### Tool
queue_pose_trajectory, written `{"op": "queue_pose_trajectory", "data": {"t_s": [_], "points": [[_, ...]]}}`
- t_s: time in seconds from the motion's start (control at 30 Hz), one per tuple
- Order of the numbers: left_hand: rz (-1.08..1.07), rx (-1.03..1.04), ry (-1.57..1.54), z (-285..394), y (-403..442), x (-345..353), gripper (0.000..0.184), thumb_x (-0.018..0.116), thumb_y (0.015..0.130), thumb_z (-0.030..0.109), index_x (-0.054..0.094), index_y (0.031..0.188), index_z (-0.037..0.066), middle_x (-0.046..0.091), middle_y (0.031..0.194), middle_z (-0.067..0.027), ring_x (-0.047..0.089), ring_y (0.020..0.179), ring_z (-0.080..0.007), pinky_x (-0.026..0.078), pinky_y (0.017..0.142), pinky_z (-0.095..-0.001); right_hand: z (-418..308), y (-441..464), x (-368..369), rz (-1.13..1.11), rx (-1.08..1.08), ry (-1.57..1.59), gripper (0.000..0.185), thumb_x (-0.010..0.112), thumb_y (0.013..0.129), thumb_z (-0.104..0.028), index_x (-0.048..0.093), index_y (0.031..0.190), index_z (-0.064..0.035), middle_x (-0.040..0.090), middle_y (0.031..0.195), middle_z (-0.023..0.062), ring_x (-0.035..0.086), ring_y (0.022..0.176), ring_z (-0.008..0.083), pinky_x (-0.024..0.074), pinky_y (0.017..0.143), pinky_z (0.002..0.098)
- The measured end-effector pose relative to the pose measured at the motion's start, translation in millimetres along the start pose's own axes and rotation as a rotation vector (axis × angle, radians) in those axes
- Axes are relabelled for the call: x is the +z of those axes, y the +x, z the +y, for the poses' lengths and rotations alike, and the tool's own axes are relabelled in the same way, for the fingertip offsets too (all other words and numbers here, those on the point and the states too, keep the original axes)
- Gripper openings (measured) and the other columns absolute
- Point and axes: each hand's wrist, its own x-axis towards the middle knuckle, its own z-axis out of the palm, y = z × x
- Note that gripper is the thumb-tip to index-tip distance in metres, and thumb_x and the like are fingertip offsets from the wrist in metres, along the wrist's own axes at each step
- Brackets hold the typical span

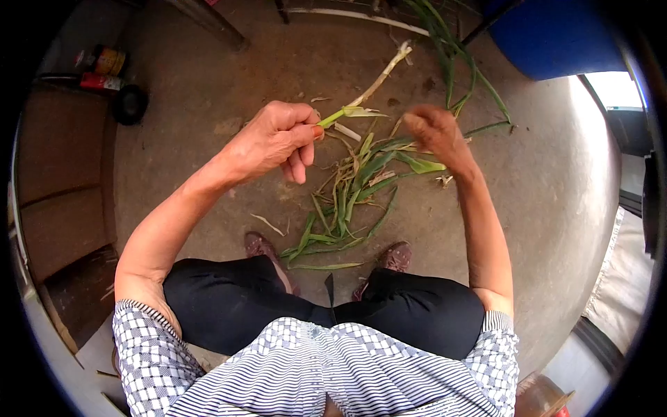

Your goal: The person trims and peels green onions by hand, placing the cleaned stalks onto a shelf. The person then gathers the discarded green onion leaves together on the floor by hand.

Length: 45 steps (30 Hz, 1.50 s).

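Note:
My left hand [281,139] pinches the green end of a green onion [379,78] between thumb and forefinger. Its pale shaft slants up and away to the right, ending in short roots, and a thin strip of skin hangs loose partway along it. Off to the right, my right hand [439,135] hovers with curled fingers, a little blurred; whether anything is in them is hidden. Beneath and between both hands lies a heap of peeled green onion leaves [344,194] on the concrete floor.
More long green onions [445,48] lie at the upper right, close to a large blue barrel [556,38]. Both shoes [260,247] flank the leaf heap. A brown cabinet [66,174] stands at left, with a red can [101,82] near it.

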Motion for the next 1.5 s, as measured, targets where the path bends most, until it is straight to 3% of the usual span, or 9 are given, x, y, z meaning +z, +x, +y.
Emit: {"op": "queue_pose_trajectory", "data": {"t_s": [0.13,0.27,0.37,0.57,1.03,1.23,1.33,1.43,1.5], "points": [[-0.025,0.020,0.002,0.2,1.7,5.6,0.018,0.048,0.089,0.016,0.054,0.086,-0.001,0.057,0.060,-0.0039,0.058,0.047,-0.0115,0.045,0.041,-0.0205,-62.7,-13.5,33.3,-0.190,-0.055,0.322,0.031,0.060,0.084,-0.029,0.060,0.084,0.0016,0.051,0.060,0.0009,0.047,0.056,0.0067,0.0376,0.050,0.0210],[-0.033,0.050,-0.005,-1.4,4.1,10.6,0.018,0.049,0.089,0.016,0.053,0.088,-0.001,0.056,0.060,-0.0028,0.057,0.047,-0.0107,0.044,0.042,-0.0203,-68.4,-8.5,38.9,-0.152,-0.127,0.116,0.022,0.056,0.086,-0.020,0.060,0.080,0.0013,0.049,0.060,-0.0024,0.043,0.054,0.0059,0.0353,0.047,0.0220],[0.035,0.093,-0.023,1.2,6.7,15.6,0.019,0.049,0.089,0.017,0.054,0.087,-0.001,0.055,0.059,-0.0015,0.051,0.044,-0.0081,0.040,0.040,-0.0197,-68.1,-12.4,48.3,-0.059,-0.257,0.056,0.017,0.056,0.080,-0.016,0.057,0.073,0.0000,0.051,0.057,0.0116,0.051,0.051,0.0187,0.0395,0.049,0.0325],[-0.028,0.190,0.127,1.4,9.6,8.3,0.020,0.048,0.090,0.016,0.055,0.081,-0.001,0.052,0.055,0.0000,0.043,0.041,-0.0051,0.033,0.038,-0.0209,-61.8,-6.2,43.2,0.211,-0.512,-0.281,0.013,0.054,0.079,-0.013,0.056,0.072,-0.0022,0.055,0.069,0.0171,0.055,0.065,0.0361,0.0426,0.054,0.0394],[-0.153,0.258,0.391,11.2,-19.6,-2.5,0.020,0.049,0.090,0.016,0.055,0.078,0.001,0.048,0.052,0.0014,0.043,0.040,-0.0050,0.033,0.037,-0.0205,35.7,34.4,-40.9,0.608,-0.184,-0.578,0.019,0.052,0.079,-0.021,0.059,0.078,-0.0031,0.059,0.074,0.0205,0.057,0.073,0.0408,0.0444,0.063,0.0450],[-0.097,0.334,0.468,8.3,-15.9,-4.9,0.020,0.050,0.090,0.016,0.056,0.080,0.000,0.048,0.051,-0.0001,0.043,0.039,-0.0068,0.034,0.037,-0.0215,77.2,17.5,-48.9,0.150,0.004,-0.745,0.025,0.056,0.076,-0.017,0.059,0.097,-0.0033,0.061,0.094,0.0201,0.058,0.087,0.0381,0.0455,0.073,0.0439],[-0.054,0.399,0.588,11.7,-13.9,-6.4,0.019,0.051,0.089,0.015,0.056,0.081,-0.001,0.047,0.050,-0.0022,0.044,0.039,-0.0088,0.034,0.039,-0.0239,41.4,8.1,-31.3,0.266,-0.289,-0.476,0.032,0.055,0.080,-0.010,0.055,0.112,-0.0040,0.060,0.105,0.0139,0.060,0.077,0.0258,0.0474,0.070,0.0333],[0.016,0.468,0.686,8.5,-13.0,-6.3,0.016,0.053,0.087,0.012,0.056,0.080,-0.002,0.046,0.050,-0.0060,0.044,0.040,-0.0125,0.035,0.040,-0.0274,-15.0,2.4,-27.2,0.182,-0.358,-0.042,0.030,0.053,0.082,-0.011,0.055,0.111,-0.0032,0.058,0.107,0.0167,0.058,0.091,0.0326,0.0459,0.078,0.0368],[0.058,0.491,0.742,8.9,-13.4,-5.3,0.014,0.054,0.086,0.010,0.055,0.080,-0.002,0.044,0.050,-0.0085,0.045,0.041,-0.0154,0.035,0.042,-0.0295,-45.6,-2.7,-24.2,0.158,-0.504,-0.119,0.027,0.052,0.084,-0.010,0.055,0.110,-0.0035,0.059,0.104,0.0158,0.059,0.089,0.0317,0.0465,0.076,0.0357]]}}
